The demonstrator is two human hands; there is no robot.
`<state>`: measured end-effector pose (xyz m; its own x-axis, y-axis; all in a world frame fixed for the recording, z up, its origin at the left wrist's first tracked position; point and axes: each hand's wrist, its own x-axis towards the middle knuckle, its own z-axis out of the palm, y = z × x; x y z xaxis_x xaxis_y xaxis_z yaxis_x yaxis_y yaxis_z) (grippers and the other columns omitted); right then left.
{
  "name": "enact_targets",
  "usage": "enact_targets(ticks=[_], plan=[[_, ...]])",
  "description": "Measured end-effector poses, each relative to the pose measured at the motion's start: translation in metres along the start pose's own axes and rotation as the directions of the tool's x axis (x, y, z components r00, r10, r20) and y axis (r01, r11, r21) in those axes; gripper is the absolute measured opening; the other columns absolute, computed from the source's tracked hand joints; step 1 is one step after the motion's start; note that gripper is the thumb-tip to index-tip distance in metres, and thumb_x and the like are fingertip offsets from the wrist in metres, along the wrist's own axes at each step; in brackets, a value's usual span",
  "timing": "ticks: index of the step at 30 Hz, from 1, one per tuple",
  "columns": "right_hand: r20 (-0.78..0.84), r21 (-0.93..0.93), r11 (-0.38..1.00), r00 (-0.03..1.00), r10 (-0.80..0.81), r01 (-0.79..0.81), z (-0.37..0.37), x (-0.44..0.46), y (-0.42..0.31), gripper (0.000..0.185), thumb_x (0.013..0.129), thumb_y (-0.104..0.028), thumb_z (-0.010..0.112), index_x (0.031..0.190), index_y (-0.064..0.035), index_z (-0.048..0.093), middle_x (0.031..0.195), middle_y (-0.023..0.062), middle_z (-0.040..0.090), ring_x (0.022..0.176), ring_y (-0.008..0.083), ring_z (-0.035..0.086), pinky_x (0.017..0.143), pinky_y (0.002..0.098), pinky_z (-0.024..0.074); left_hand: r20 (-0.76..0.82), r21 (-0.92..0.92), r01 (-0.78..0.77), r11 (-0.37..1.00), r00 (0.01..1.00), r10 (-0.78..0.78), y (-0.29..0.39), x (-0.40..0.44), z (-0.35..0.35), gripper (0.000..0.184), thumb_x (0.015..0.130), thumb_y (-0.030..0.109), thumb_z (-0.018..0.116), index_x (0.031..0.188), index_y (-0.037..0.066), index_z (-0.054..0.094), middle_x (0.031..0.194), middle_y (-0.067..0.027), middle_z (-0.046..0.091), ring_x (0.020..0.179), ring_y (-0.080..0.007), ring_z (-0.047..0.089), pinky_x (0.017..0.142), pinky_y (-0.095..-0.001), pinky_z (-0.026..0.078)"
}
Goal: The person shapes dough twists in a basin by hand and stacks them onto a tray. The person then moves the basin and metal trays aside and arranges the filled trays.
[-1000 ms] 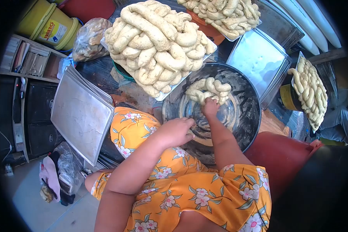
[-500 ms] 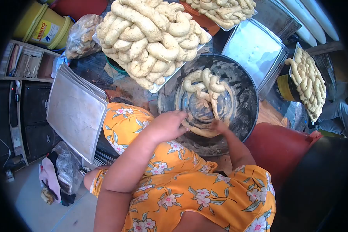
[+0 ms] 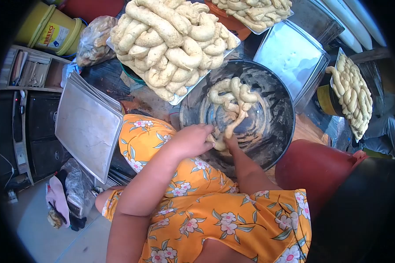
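A pale dough rope [image 3: 236, 94] lies looped in the upper part of a round black basin [image 3: 274, 144], and a strand of it runs down toward both hands. At the basin's left inner side, my left hand [image 3: 199, 139] is closed on the strand's lower end, the fingertips at the dough. To its right, my right hand [image 3: 231, 142] grips the strand just below where it bends. Flour-like smears cover the basin floor around the dough.
A white tray [image 3: 176, 100] piled with dough twists overhangs the basin's upper left. Metal trays [image 3: 90, 127] stand at left, more trays [image 3: 289, 57] at upper right. A red tub [image 3: 303, 171] sits right; another dough-laden tray [image 3: 353, 98] lies beyond. A person's leg [image 3: 382, 136] shows far right.
My right hand went from the looped dough down toward me, drawing out a strand, then moved left beside my left hand. The view shifted slightly.
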<state>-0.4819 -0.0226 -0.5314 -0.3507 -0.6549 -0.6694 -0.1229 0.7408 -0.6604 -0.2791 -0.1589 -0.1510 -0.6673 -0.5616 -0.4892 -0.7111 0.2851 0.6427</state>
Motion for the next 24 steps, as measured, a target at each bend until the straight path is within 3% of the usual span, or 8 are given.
enact_targets(ticks=[2,4,6,10,18,21,23,24], plan=[[-0.014,-0.001,0.968,0.968,-0.251,0.251,-0.001,0.033,-0.046,0.055,0.072,-0.018,0.069,0.12,0.002,0.051,0.108,0.0198,0.061,0.099,0.0322,0.06,0.085,0.0402,0.0459,-0.003,0.009,0.011,1.0,1.0,-0.011,-0.002,0.002,0.001,0.044,0.084,0.029,0.061,0.117,0.001,0.053,0.11,-0.0206,0.058,0.105,-0.0369,0.056,0.09,-0.0414,0.044],[-0.134,0.175,0.946,0.958,-0.253,0.275,-0.013,0.062,-0.108,0.047,0.076,-0.019,0.066,0.115,0.0026,0.053,0.105,0.021,0.061,0.098,0.0343,0.06,0.085,0.0412,0.046,-0.025,0.015,0.007,1.0,1.0,-0.006,-0.002,0.003,0.0,0.045,0.083,0.03,0.062,0.117,0.002,0.053,0.11,-0.0207,0.058,0.105,-0.0369,0.056,0.09,-0.0416,0.044],[-0.051,0.227,0.861,0.889,-0.455,0.454,-0.064,0.005,-0.235,0.038,0.081,-0.021,0.066,0.111,0.0,0.056,0.094,0.0104,0.063,0.079,0.0206,0.061,0.07,0.033,0.049,-0.007,0.0,0.015,1.0,1.0,-0.015,0.0,0.003,-0.002,0.045,0.083,0.03,0.062,0.117,0.001,0.053,0.11,-0.0205,0.058,0.104,-0.0366,0.056,0.089,-0.0417,0.044],[0.184,0.414,0.778,0.794,-0.579,0.472,-0.135,-0.03,-0.341,0.033,0.08,-0.017,0.066,0.108,-0.0021,0.057,0.083,0.0027,0.059,0.061,0.0108,0.054,0.059,0.0249,0.0454,0.004,-0.014,0.022,1.0,1.0,-0.022,0.004,0.003,-0.005,0.046,0.082,0.031,0.063,0.117,0.001,0.053,0.107,-0.0201,0.059,0.102,-0.0362,0.057,0.088,-0.0418,0.045],[0.386,0.561,0.599,0.46,-0.8,0.571,-0.197,-0.16,-0.4,0.055,0.071,-0.014,0.07,0.12,0.0032,0.051,0.098,0.0095,0.062,0.083,0.0154,0.061,0.076,0.0286,0.0495,-0.052,0.016,0.009,1.0,0.999,-0.009,-0.007,0.008,0.005,0.046,0.082,0.03,0.063,0.115,0.0,0.055,0.105,-0.0199,0.06,0.099,-0.0354,0.058,0.086,-0.0416,0.046],[0.69,0.465,0.734,0.316,-0.651,0.495,-0.208,-0.158,-0.376,0.061,0.069,-0.018,0.077,0.12,0.004,0.05,0.101,0.0081,0.062,0.093,0.0159,0.06,0.082,0.0306,0.048,-0.05,0.005,0.013,1.0,0.999,-0.013,-0.01,0.006,0.005,0.046,0.081,0.03,0.064,0.115,0.0,0.055,0.105,-0.0202,0.06,0.099,-0.0354,0.058,0.086,-0.0418,0.046],[0.905,0.081,0.896,0.344,-0.25,0.437,-0.203,-0.142,-0.355,0.062,0.07,-0.025,0.079,0.119,0.0029,0.051,0.102,0.0092,0.063,0.092,0.0169,0.06,0.082,0.0319,0.0476,-0.033,-0.017,0.026,1.0,0.999,-0.026,-0.01,0.004,0.004,0.046,0.081,0.03,0.064,0.115,0.0,0.055,0.106,-0.0204,0.06,0.1,-0.0354,0.058,0.086,-0.0419,0.046],[0.897,-0.124,0.815,0.415,-0.152,0.567,-0.191,-0.121,-0.329,0.06,0.071,-0.026,0.078,0.118,0.0018,0.053,0.102,0.0117,0.064,0.093,0.0192,0.061,0.082,0.033,0.0479,-0.022,-0.031,0.035,0.999,0.999,-0.036,-0.008,0.002,0.002,0.046,0.081,0.03,0.064,0.115,0.0,0.055,0.106,-0.0204,0.06,0.1,-0.0355,0.058,0.086,-0.042,0.046]])
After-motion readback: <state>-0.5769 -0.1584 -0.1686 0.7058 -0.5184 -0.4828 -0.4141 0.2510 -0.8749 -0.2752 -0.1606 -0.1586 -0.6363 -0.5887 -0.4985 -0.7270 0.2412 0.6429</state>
